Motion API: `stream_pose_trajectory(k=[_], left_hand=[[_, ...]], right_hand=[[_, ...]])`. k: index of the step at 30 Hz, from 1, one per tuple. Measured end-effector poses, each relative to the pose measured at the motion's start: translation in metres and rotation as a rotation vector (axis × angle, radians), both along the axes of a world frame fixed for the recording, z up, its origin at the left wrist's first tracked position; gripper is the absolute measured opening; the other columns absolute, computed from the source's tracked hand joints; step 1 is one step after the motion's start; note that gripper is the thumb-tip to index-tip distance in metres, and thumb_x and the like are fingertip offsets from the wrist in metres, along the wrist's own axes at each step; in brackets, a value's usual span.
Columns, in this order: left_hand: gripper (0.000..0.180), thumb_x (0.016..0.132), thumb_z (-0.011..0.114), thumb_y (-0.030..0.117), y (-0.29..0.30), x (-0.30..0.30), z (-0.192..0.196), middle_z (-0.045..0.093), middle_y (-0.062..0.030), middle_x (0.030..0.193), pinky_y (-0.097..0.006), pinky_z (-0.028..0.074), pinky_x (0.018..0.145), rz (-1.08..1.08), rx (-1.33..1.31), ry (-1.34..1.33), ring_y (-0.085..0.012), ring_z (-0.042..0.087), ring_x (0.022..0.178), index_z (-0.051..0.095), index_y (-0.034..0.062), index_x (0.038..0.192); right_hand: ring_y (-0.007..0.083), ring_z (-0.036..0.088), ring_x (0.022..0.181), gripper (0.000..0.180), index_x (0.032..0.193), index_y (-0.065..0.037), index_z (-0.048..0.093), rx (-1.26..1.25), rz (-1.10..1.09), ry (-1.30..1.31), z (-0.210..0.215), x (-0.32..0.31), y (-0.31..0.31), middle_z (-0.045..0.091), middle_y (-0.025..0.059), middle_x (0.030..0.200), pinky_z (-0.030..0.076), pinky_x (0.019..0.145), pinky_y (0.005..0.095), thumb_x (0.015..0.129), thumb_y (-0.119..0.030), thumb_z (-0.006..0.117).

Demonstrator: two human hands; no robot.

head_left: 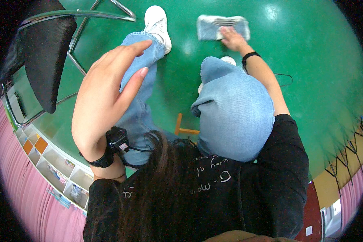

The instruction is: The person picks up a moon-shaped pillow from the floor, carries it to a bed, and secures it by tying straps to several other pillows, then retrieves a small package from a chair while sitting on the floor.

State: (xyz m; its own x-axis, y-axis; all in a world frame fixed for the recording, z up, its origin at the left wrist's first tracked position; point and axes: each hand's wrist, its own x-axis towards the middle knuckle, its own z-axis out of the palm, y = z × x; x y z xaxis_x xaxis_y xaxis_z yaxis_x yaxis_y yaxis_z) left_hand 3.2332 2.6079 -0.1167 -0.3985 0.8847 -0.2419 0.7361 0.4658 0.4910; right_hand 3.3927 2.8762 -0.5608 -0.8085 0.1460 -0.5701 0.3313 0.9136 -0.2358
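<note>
On the green floor ahead and to the right lies a folded cloth (238, 25), grey-blue with white edges and dark stripes, slightly blurred. My right hand (232, 39) grips its near side and presses it to the floor, with the arm stretched out past my right knee. My left hand (109, 80) is raised above my left leg, close to the view. Its fingers are extended with the thumb apart, and it holds nothing. A black strap with a small camera-like device (117, 139) sits on the left wrist.
A black chair (44, 52) with chrome tubing stands at the left. My white shoe (156, 25) rests on the floor ahead. White cubby shelves (56, 163) line the left rear, beside pink curtains (28, 189). Black stands (343, 161) are at the right rear.
</note>
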Motion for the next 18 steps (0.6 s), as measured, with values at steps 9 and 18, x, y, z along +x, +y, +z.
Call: stream_pose_trajectory(k=[9, 18], left_hand=[[0.032, 0.080, 0.054, 0.011, 0.000, -0.002, 0.007, 0.056, -0.0146, 0.093, -0.037, 0.042, 0.077, -0.012, -0.020, 0.002, -0.0320, 0.053, 0.088, 0.052, 0.0047, 0.111], [0.033, 0.080, 0.054, 0.010, -0.002, -0.002, 0.006, 0.056, -0.0146, 0.094, -0.038, 0.041, 0.076, -0.050, 0.009, 0.034, -0.0322, 0.053, 0.088, 0.051, 0.0045, 0.112]], right_hand=[[0.0312, 0.021, 0.131, 0.075, 0.138, -0.008, 0.019, 0.004, -0.881, -0.016, -0.105, 0.159, 0.104, 0.016, 0.0135, 0.143, 0.020, 0.106, 0.0379, 0.082, -0.053, 0.040], [0.0264, 0.029, 0.128, 0.083, 0.135, -0.003, 0.027, -0.264, -1.689, -0.117, -0.099, 0.158, 0.104, 0.025, 0.0116, 0.142, 0.032, 0.098, 0.0389, 0.077, -0.057, 0.053]])
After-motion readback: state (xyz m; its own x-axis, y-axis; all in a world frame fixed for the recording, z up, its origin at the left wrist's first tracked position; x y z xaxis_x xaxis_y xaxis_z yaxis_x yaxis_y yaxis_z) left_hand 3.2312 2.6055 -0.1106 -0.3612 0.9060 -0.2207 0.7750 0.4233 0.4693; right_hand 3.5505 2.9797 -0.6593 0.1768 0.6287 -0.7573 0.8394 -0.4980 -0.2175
